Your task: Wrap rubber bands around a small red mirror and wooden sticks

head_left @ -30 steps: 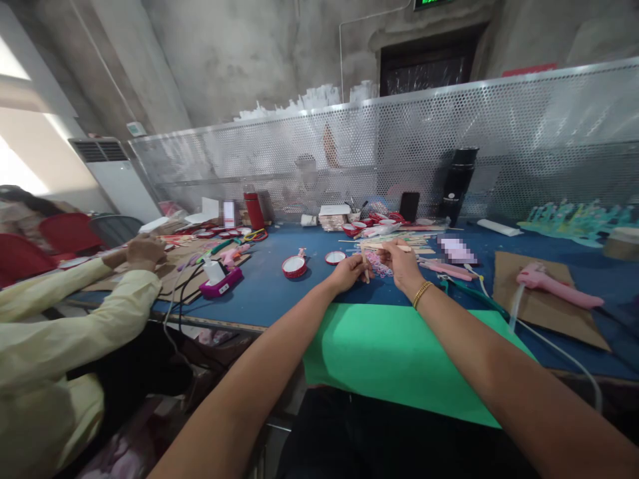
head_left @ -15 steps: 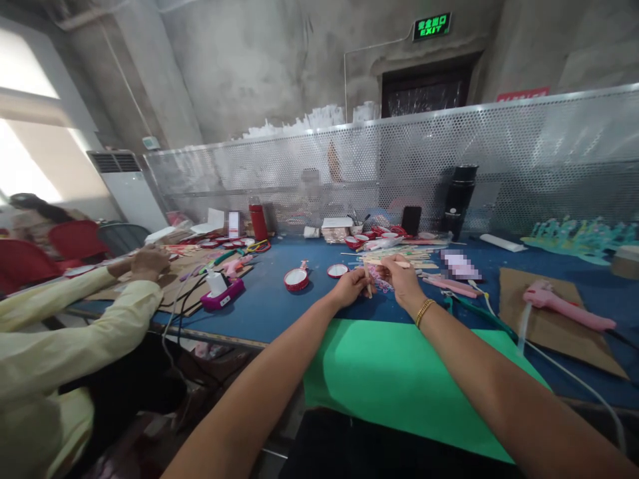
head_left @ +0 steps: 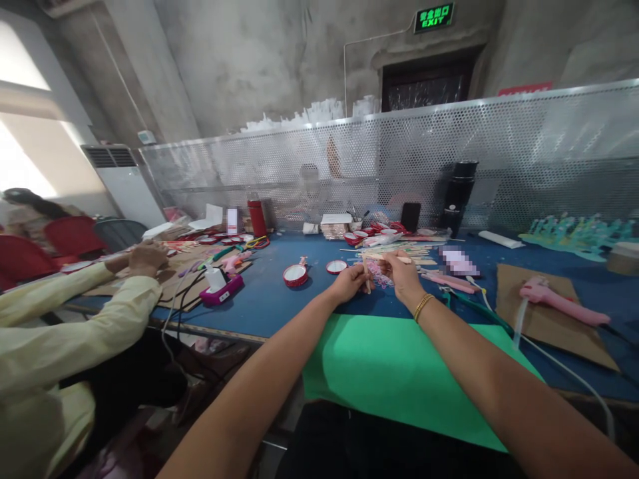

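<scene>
My left hand (head_left: 351,283) is closed around a thin pale wooden stick (head_left: 366,271) that stands nearly upright. Close beside it, my right hand (head_left: 403,274) pinches another pale stick-like piece (head_left: 403,259), lying roughly level; its exact kind is too small to tell. Behind and between the hands lies a pile of small pink and purple loops (head_left: 383,281), partly covered by my fingers. Thin pale sticks (head_left: 422,251) are spread just beyond. Left of my hands sit a round red-rimmed white piece (head_left: 336,267) and a larger one (head_left: 295,275).
A green sheet (head_left: 399,372) hangs over the blue table's (head_left: 269,299) front edge beneath my forearms. To the right, a pink glue gun (head_left: 564,303) rests on cardboard (head_left: 514,286), its cable trailing. A purple power socket (head_left: 222,290) and a co-worker's hands (head_left: 147,258) are at left.
The view has shifted slightly. Both hands stay close together at the same spot, still holding their pieces.
</scene>
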Demonstrator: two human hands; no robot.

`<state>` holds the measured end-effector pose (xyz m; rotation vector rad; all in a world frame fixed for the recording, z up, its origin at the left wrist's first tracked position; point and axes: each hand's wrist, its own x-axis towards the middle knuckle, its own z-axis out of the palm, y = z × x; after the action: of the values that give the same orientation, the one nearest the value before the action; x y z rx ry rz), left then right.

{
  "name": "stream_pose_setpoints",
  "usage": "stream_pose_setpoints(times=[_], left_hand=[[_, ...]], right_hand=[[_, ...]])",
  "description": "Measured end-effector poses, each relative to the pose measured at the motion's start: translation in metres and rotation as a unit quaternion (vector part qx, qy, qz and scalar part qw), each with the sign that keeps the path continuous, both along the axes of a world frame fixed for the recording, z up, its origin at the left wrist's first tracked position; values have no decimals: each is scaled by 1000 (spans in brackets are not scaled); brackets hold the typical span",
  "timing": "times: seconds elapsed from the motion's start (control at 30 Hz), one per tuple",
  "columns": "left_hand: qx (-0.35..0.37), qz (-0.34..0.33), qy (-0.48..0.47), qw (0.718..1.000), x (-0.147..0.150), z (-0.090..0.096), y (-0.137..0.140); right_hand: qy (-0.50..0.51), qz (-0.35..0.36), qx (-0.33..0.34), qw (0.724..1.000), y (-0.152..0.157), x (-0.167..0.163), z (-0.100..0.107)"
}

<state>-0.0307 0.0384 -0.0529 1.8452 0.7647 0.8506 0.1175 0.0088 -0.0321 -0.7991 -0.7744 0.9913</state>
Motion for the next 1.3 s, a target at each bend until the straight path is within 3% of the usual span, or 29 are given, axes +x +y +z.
stream_pose_setpoints(times=[0.27, 0.47, 0.63, 1.17, 1.3], left_hand=[[-11, -2, -4, 1000, 1, 3, -3], [-12, 1, 3, 1000, 1, 2, -2], [-18, -4, -11, 1000, 2, 1, -1], [-31, -5, -18, 999, 2, 0, -1], [-29, -9, -15, 999, 2, 1, 0]], right_hand=[[-7, 35, 4, 999, -3, -1, 1], [19, -3, 0, 1000, 1, 1, 0], [0, 32, -4, 999, -1, 0, 0], [23, 7, -4, 1000, 3, 1, 0], [14, 34, 3, 999, 2, 0, 0]])
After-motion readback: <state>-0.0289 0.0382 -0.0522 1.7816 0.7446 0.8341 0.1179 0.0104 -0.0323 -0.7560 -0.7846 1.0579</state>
